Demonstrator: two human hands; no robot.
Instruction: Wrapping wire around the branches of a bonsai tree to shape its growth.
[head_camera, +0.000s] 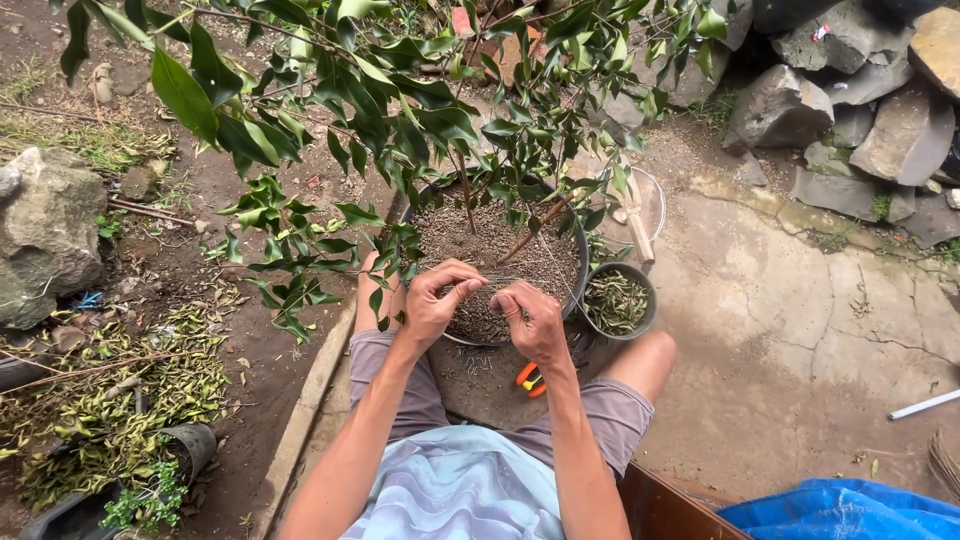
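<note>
Head camera looks steeply down, close, over the lap

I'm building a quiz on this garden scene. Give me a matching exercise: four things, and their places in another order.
Things:
1. Small bowl
2. Pliers
3. Blue tarp
4. Big rock

Places:
A. Far left of the view
B. On the ground between the knees
C. Against the big pot, on its right
D. Bottom right corner

Pairs: 1-C, 2-B, 3-D, 4-A
</note>
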